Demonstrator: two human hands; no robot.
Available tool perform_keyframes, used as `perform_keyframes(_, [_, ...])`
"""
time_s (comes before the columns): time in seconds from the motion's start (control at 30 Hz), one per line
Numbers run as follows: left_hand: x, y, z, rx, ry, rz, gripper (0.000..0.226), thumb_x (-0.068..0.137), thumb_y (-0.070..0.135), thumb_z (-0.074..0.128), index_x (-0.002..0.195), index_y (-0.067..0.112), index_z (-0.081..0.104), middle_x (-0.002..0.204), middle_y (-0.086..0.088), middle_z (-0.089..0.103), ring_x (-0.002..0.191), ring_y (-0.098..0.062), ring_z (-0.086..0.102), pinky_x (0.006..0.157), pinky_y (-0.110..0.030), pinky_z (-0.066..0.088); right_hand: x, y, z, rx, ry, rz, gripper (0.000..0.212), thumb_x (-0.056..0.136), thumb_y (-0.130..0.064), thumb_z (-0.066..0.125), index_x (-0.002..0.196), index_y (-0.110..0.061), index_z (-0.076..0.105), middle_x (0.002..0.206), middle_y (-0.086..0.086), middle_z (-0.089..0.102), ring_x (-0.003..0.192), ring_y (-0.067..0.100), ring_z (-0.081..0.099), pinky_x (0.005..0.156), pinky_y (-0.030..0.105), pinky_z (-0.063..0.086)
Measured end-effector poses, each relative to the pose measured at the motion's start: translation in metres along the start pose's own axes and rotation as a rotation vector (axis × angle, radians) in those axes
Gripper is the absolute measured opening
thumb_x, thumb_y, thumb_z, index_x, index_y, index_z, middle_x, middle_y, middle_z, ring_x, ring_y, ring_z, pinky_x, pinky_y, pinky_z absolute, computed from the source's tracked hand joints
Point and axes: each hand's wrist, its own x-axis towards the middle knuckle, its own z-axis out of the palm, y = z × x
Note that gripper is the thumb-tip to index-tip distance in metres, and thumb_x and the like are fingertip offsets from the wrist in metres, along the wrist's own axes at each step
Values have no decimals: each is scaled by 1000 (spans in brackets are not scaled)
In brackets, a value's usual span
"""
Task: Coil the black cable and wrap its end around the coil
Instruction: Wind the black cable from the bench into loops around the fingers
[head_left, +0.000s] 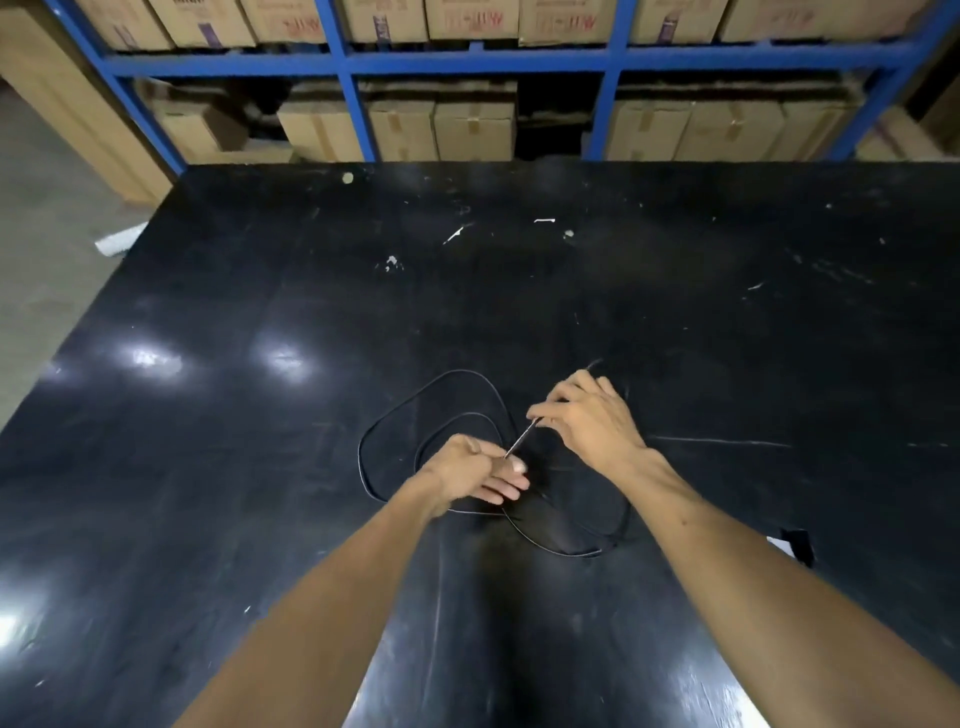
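Both hands, left hand (475, 470) and right hand (592, 415), pinch the black cable (521, 439)

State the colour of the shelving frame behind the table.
Blue; the shelving frame shows in the head view.

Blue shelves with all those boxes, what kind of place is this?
Probably a warehouse or stockroom. Blue metal shelves hold rows of cardboard boxes, and a big scuffed black worktable stands in front of them.

Two hands (470, 470) (589, 415), one black cable (410, 405), one table (675, 312).
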Motion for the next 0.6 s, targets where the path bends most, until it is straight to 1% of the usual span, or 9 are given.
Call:
perform_keyframes(0.03, [-8,6,-4,72,-92,-11,22,90,20,72,106,6,74,101,-13,79,93,-26,76,84,-36,62,3,-5,-14,-23,20,-66,15,80,-27,86,93,-34,83,84,-3,71,88,29,64,68,41,47])
perform_keyframes(0.07, [-16,13,-6,129,-176,-23,26,88,25,73,109,9,73,105,-12,79,99,-26,75,88,-37,60,5,-11,-29,-50,38,-146,17,80,-28,85,95,-35,83,82,-4,69,86,27,62,68,39,45])
perform_keyframes(0.13, [-31,27,-10,190,-313,-37,38,87,33,73,118,12,69,116,-11,76,108,-28,72,97,-42,57,10,-25,-57,-89,65,-273,21,82,-27,83,102,-35,82,84,-4,66,88,25,60,69,38,45])
perform_keyframes(0.17, [-39,33,-10,207,-369,-35,43,89,36,70,124,11,66,122,-11,73,113,-29,69,102,-46,54,11,-32,-70,-93,79,-295,23,83,-26,82,104,-35,82,85,-4,66,89,25,60,70,38,46])
perform_keyframes(0.23, [-54,41,-9,212,-481,-28,51,95,37,61,135,6,58,133,-13,67,121,-30,64,107,-49,49,11,-46,-92,-99,111,-303,24,83,-24,83,104,-35,81,86,-3,65,89,26,60,70,39,47])
perform_keyframes(0.33, [-74,49,-5,147,-645,4,57,104,40,45,146,1,46,147,-18,55,129,-32,56,106,-46,47,6,-61,-116,-137,119,-314,25,82,-24,84,103,-38,81,90,-4,66,90,26,60,74,39,48])
perform_keyframes(0.43, [-90,58,-3,130,-754,29,63,105,43,38,148,-3,42,152,-21,46,139,-38,46,109,-48,43,0,-72,-140,-177,98,-326,27,82,-23,83,102,-41,81,93,-6,67,91,24,60,78,37,47])
perform_keyframes(0.53, [-109,65,1,212,-828,11,71,105,47,31,148,-9,36,155,-29,37,144,-46,36,118,-58,29,-8,-83,-154,-272,82,-323,27,84,-30,80,109,-40,79,97,-9,68,97,22,61,83,36,47])
perform_keyframes(0.6, [-118,68,2,228,-882,19,70,106,45,30,150,-9,32,156,-33,32,144,-49,31,120,-61,23,-12,-81,-161,-302,55,-269,24,88,-35,76,111,-37,78,100,-12,70,103,21,61,88,36,46])
